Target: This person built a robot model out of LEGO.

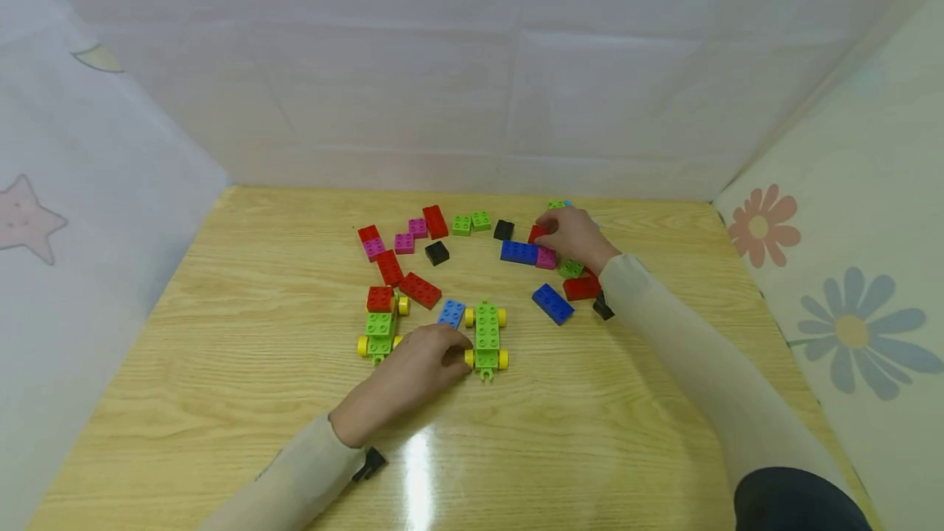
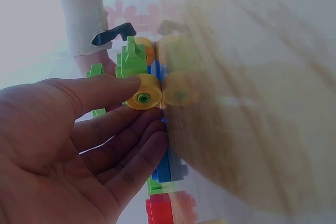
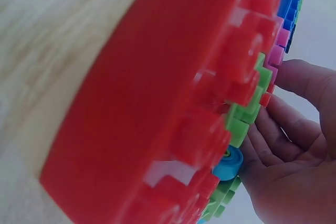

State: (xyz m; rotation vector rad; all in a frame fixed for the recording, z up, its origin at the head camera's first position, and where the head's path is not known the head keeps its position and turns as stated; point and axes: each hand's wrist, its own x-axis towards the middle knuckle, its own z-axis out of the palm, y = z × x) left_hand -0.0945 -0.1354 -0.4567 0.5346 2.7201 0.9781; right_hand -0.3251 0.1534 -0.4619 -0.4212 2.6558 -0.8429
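My left hand [image 1: 415, 369] pinches a yellow wheel [image 2: 144, 94] of a light green wheeled car base [image 1: 487, 328], its thumb on the wheel and the other fingers beneath. At the back right, my right hand [image 1: 578, 238] holds a small red brick [image 1: 537, 233] between thumb and fingers. A dark blue brick [image 1: 519, 252] and a pink brick [image 1: 546, 258] lie just in front of that hand. Left of the car base is a light blue brick [image 1: 451, 314]. Another green wheeled car [image 1: 379, 324], partly behind my left hand, carries a red brick [image 1: 379, 298].
Red bricks [image 1: 420, 290], pink bricks [image 1: 404, 243], green bricks [image 1: 461, 225] and black bricks [image 1: 437, 253] lie scattered along the back of the wooden table [image 1: 221, 367]. A dark blue brick [image 1: 553, 304] and a red brick [image 1: 582, 288] lie near my right forearm. Cloth-covered walls enclose the table.
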